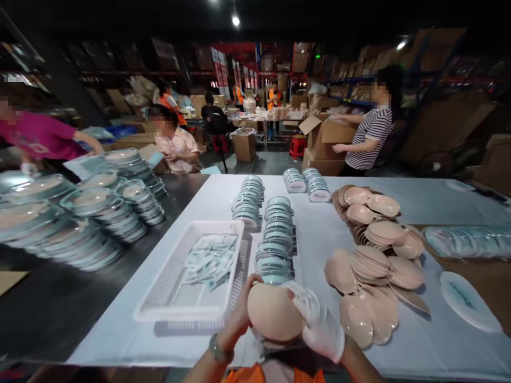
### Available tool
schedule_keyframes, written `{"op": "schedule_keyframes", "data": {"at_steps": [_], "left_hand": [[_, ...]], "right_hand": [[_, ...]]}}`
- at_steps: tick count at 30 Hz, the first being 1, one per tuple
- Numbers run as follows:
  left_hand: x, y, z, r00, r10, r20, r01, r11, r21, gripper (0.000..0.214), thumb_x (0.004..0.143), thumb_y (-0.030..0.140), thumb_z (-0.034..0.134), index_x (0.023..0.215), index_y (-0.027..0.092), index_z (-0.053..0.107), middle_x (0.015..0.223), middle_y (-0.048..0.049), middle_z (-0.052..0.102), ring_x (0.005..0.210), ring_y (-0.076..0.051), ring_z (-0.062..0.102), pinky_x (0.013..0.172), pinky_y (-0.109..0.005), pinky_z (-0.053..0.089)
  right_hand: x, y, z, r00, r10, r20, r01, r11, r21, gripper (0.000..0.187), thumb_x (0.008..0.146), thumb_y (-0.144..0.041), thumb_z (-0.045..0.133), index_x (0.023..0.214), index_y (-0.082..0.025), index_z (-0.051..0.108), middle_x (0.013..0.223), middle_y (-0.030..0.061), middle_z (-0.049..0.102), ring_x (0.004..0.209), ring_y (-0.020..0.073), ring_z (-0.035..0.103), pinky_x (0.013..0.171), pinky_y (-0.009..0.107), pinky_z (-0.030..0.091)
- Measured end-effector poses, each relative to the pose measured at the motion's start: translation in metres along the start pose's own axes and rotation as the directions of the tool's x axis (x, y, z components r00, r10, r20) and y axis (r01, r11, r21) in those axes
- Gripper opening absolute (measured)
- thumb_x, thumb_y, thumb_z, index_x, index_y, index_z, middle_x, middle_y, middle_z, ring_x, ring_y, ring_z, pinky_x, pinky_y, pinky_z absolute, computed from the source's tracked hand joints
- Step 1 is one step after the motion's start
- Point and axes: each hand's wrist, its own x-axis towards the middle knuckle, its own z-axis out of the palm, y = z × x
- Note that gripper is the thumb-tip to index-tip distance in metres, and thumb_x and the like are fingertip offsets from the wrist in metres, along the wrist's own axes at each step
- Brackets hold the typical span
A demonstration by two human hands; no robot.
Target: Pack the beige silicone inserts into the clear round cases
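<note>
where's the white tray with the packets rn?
Head view, left of centre on the white tablecloth: the white tray sits just left of the stacked round cases, ahead-left of the left hand.

A warehouse packing floor: cardboard boxes [327, 139], storage racks [351, 88], workers in orange vests [273, 97].

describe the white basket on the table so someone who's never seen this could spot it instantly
Start at the long table with the white cover in front of the person. On its left part, just left of the rows of stacked teal-rimmed cases, sits a shallow rectangular white plastic basket with perforated walls. It is the only open container on the table, and it holds loose small flat packets, unlike the round stacks nearby.
</note>
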Motion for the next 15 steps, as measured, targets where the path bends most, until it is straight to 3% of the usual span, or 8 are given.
{"op": "schedule_keyframes", "data": {"at_steps": [2,3,6,9,10,12,13,15], "left_hand": [[-0.005,0.002,0.003,0.988,-0.111,0.110,0.125,0.983,-0.133,0.063,0.062,0.055,0.084,0.110,0.028,0.054,0.082,0.0021,0.064,0.068,-0.019,0.060,0.057,-0.028,0.042],[-0.007,0.005,0.007,0.979,-0.129,0.158,0.157,0.972,-0.176,0.070,0.060,0.057,0.086,0.117,0.029,0.056,0.085,0.0006,0.066,0.072,-0.020,0.063,0.060,-0.030,0.046],[-0.006,0.017,0.010,0.955,-0.137,0.261,0.207,0.943,-0.259,0.102,0.055,0.055,0.092,0.146,0.033,0.053,0.111,-0.0070,0.074,0.094,-0.028,0.072,0.080,-0.040,0.056],[-0.003,0.009,-0.004,0.940,-0.175,0.293,0.265,0.916,-0.301,0.123,0.056,0.049,0.094,0.164,0.035,0.037,0.142,-0.0138,0.070,0.122,-0.037,0.071,0.102,-0.050,0.055],[-0.001,-0.001,-0.009,0.954,-0.194,0.227,0.254,0.928,-0.272,0.121,0.058,0.050,0.093,0.164,0.032,0.037,0.148,-0.0159,0.067,0.131,-0.039,0.068,0.108,-0.053,0.053],[0.004,-0.034,-0.016,0.983,-0.181,-0.040,0.175,0.977,-0.123,0.113,0.059,0.056,0.089,0.157,0.024,0.045,0.155,-0.0212,0.061,0.148,-0.043,0.055,0.122,-0.057,0.043],[0.007,-0.053,-0.017,0.971,-0.152,-0.184,0.153,0.988,-0.010,0.109,0.058,0.059,0.087,0.153,0.020,0.049,0.159,-0.0237,0.057,0.153,-0.044,0.048,0.127,-0.059,0.037],[0.014,-0.090,-0.011,0.943,-0.094,-0.320,0.152,0.975,0.163,0.106,0.058,0.063,0.083,0.147,0.014,0.053,0.165,-0.0275,0.048,0.161,-0.046,0.036,0.134,-0.058,0.027]], "right_hand": [[-0.005,-0.010,0.000,0.993,-0.107,0.052,0.106,0.994,0.013,0.078,0.088,-0.036,0.066,0.162,-0.019,0.053,0.166,0.0222,0.050,0.152,0.0439,0.050,0.121,0.065,0.048],[-0.004,-0.013,0.003,0.994,-0.100,0.044,0.099,0.995,0.028,0.075,0.089,-0.044,0.068,0.159,-0.019,0.057,0.162,0.0233,0.054,0.149,0.0450,0.053,0.119,0.067,0.049],[0.010,-0.008,0.012,0.995,0.098,-0.023,-0.092,0.978,0.185,0.052,0.103,-0.042,0.052,0.148,-0.022,0.067,0.144,0.0195,0.071,0.132,0.0343,0.070,0.112,0.052,0.059],[0.020,0.020,0.019,0.994,0.096,-0.054,-0.069,0.922,0.382,0.047,0.100,-0.040,0.052,0.137,-0.020,0.074,0.131,0.0165,0.078,0.121,0.0294,0.076,0.107,0.041,0.062],[0.021,0.031,0.021,0.994,0.087,-0.072,-0.048,0.905,0.422,0.046,0.097,-0.041,0.054,0.130,-0.019,0.077,0.126,0.0166,0.080,0.118,0.0306,0.077,0.106,0.042,0.062],[0.024,0.048,0.028,0.975,0.193,-0.110,-0.114,0.860,0.497,0.042,0.094,-0.041,0.056,0.120,-0.018,0.080,0.115,0.0168,0.083,0.111,0.0323,0.080,0.103,0.044,0.064],[0.027,0.053,0.033,0.953,0.282,-0.114,-0.179,0.824,0.538,0.041,0.094,-0.040,0.055,0.119,-0.019,0.080,0.113,0.0162,0.083,0.108,0.0319,0.080,0.100,0.044,0.065],[0.033,0.054,0.044,0.929,0.364,-0.069,-0.262,0.778,0.571,0.044,0.094,-0.038,0.056,0.128,-0.019,0.077,0.120,0.0150,0.082,0.110,0.0302,0.079,0.100,0.043,0.065]]}}
